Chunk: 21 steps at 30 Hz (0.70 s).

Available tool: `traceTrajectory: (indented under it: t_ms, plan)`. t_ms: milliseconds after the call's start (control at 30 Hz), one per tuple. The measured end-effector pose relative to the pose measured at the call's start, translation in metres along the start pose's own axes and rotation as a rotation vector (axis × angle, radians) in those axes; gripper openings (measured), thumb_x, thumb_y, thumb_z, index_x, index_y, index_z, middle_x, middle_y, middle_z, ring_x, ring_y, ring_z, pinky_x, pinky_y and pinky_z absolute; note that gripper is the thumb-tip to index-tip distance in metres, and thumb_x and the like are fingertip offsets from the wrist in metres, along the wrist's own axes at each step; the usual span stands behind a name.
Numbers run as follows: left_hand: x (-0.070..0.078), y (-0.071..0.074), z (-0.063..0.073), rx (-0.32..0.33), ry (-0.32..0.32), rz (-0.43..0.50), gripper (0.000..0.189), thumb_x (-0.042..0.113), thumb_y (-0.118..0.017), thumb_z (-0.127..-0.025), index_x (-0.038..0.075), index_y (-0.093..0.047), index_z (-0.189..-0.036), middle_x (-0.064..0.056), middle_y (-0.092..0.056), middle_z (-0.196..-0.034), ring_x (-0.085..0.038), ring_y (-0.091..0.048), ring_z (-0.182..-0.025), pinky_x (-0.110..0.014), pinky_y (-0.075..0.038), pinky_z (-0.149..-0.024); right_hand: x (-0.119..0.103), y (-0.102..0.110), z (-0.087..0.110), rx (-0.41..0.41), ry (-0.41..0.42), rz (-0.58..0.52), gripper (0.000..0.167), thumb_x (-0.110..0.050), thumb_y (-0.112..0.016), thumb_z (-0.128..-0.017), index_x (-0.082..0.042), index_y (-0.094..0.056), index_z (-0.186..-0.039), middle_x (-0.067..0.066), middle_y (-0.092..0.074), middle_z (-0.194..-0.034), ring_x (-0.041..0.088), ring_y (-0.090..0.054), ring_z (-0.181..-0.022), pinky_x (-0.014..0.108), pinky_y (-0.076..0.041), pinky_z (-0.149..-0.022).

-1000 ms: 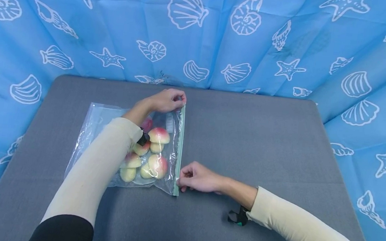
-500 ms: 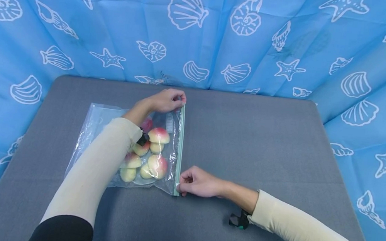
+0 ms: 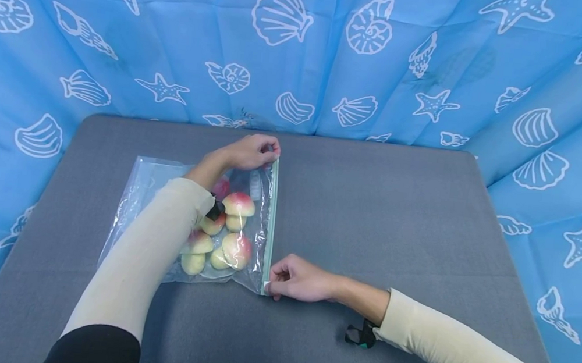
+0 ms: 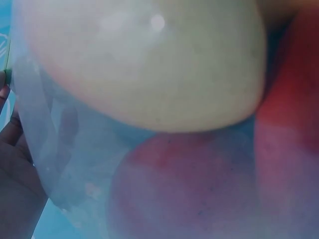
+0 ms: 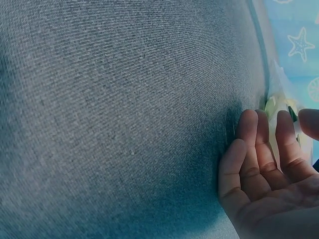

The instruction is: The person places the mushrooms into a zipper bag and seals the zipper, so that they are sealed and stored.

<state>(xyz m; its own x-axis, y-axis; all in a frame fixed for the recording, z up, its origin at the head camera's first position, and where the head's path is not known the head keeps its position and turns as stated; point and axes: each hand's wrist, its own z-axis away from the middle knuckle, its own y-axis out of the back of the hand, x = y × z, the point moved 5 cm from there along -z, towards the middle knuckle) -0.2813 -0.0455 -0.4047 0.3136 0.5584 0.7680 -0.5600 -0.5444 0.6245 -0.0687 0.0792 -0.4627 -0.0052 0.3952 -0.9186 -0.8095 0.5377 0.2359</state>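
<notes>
A clear slider zip bag lies flat on the grey table, its pale green zip strip facing right. Through the plastic show several mushroom-shaped pieces with pink-and-yellow caps, one mushroom piece near the strip. My left hand pinches the far end of the strip, its forearm crossing over the bag. At the near end, my right hand pinches the small white slider between thumb and finger. In the left wrist view, plastic and a pale rounded piece fill most of the picture.
The grey cloth-covered table stretches to the right of the bag. Behind and along the sides hangs a blue curtain with white shells and starfish. Dark wrist straps sit on both arms, one strap below the right sleeve cuff.
My right hand has moved a short way toward me along the zip strip, carrying the white slider to the near end. The left hand and the bag have stayed in place.
</notes>
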Motion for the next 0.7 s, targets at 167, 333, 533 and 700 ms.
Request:
traceTrajectory:
  t_ms: [167, 333, 533, 700]
  plan:
    - [-0.001, 0.0, -0.001, 0.005, -0.009, 0.005, 0.011, 0.01, -0.049, -0.102, 0.004, -0.058, -0.099, -0.008, -0.058, -0.078, -0.019, -0.054, -0.072, -0.031, -0.046, -0.067, 0.0, 0.0, 0.0, 0.008, 0.001, 0.016, 0.021, -0.005, -0.061, -0.093, 0.005, -0.064, -0.074, 0.021, -0.061, -0.064, 0.002, -0.034, -0.051, 0.016, -0.027, -0.048]
    - [0.0, 0.0, 0.0, 0.003, 0.001, 0.034, 0.01, 0.01, -0.05, -0.102, 0.005, -0.058, -0.098, -0.007, -0.058, -0.079, -0.019, -0.054, -0.072, -0.03, -0.047, -0.068, 0.0, 0.001, 0.0, -0.003, 0.005, 0.017, 0.022, -0.005, -0.061, -0.093, 0.004, -0.063, -0.074, 0.02, -0.062, -0.066, 0.002, -0.035, -0.052, 0.016, -0.027, -0.049]
    - [0.001, 0.002, 0.002, -0.007, 0.032, 0.101, 0.016, 0.01, -0.049, -0.102, 0.0, -0.061, -0.103, -0.009, -0.059, -0.08, -0.021, -0.055, -0.075, -0.03, -0.049, -0.069, -0.001, 0.006, 0.001, -0.023, -0.006, -0.019, 0.02, -0.003, -0.058, -0.095, 0.003, -0.061, -0.076, 0.01, -0.062, -0.073, 0.012, -0.057, -0.066, 0.026, -0.056, -0.065]
    - [0.002, 0.004, 0.002, -0.021, 0.065, 0.122, 0.033, 0.02, -0.044, -0.106, -0.002, -0.064, -0.119, -0.015, -0.065, -0.098, -0.026, -0.063, -0.089, -0.037, -0.055, -0.084, 0.0, 0.018, 0.002, 0.007, -0.03, -0.041, 0.019, -0.003, -0.052, -0.097, 0.008, -0.066, -0.09, 0.012, -0.067, -0.088, 0.021, -0.065, -0.079, 0.04, -0.061, -0.078]
